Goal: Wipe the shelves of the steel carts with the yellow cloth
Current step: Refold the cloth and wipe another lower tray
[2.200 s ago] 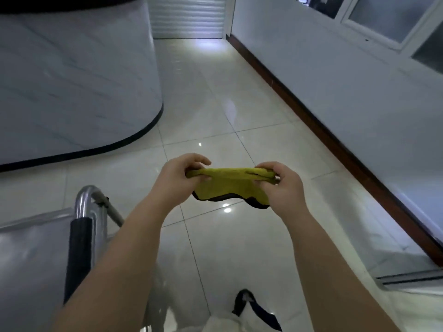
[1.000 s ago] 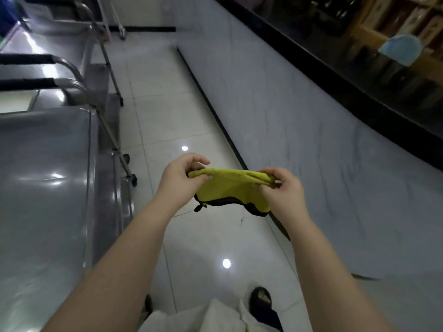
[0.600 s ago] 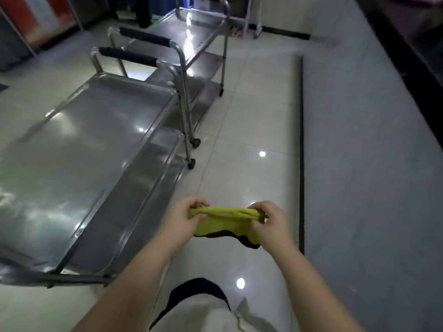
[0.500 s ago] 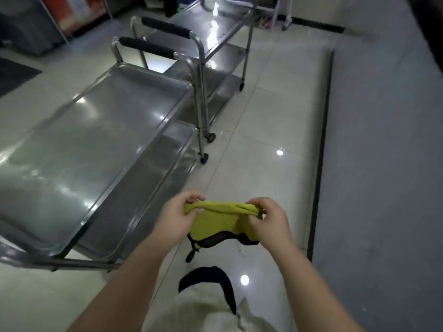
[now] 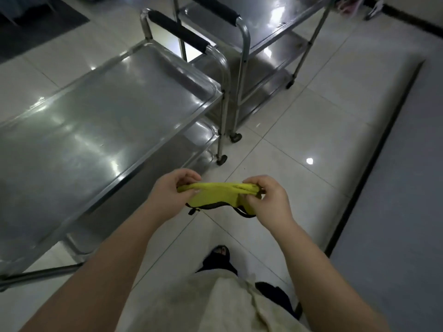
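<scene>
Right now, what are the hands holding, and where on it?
The yellow cloth, stretched between both hands: left hand pinches its left end, right hand its right end.

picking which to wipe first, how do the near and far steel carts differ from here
The near cart stands just left of the yellow cloth, almost its whole top in view; the far cart stands behind it, cut off by the picture's top edge. The near cart's lower shelf is mostly hidden under its top; the far cart shows three levels. Both are steel with black-padded handles and small casters.
</scene>
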Tool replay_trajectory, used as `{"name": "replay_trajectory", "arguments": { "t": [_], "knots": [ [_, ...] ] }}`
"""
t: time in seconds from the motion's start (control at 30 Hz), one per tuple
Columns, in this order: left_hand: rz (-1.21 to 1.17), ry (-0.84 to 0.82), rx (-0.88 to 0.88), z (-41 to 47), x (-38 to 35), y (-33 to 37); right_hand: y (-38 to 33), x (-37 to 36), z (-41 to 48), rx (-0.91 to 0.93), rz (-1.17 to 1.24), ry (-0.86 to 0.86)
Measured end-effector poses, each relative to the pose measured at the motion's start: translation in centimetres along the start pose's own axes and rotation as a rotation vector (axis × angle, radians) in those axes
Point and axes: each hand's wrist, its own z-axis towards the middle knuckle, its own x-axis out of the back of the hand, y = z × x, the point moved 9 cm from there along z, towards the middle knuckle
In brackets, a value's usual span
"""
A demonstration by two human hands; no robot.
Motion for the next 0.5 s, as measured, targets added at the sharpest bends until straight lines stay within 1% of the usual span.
{"name": "replay_trajectory", "arguments": {
  "t": [0.1, 0.23, 0.3, 0.37, 0.43, 0.5],
  "knots": [
    [0.018, 0.045, 0.010, 3.6, 0.2, 1.7, -0.6, 0.8, 5.5, 0.031, 0.006, -0.048],
    [0.005, 0.168, 0.117, 6.4, 0.0, 1.1, -0.2, -0.1, 11.8, 0.057, -0.005, -0.178],
    [0.032, 0.250, 0.183, 6.9, -0.4, 0.2, 0.4, -1.4, 14.2, 0.077, -0.050, -0.294],
    [0.043, 0.337, 0.242, 6.7, -1.0, -1.0, 0.6, -3.2, 16.1, 0.128, -0.111, -0.464],
    [0.015, 0.431, 0.322, 5.8, -2.1, -2.6, 0.5, -4.8, 17.3, 0.218, -0.212, -0.631],
    [-0.045, 0.508, 0.415, 4.5, -3.8, -4.6, 0.7, -6.1, 18.2, 0.307, -0.305, -0.750]
  ]
}}
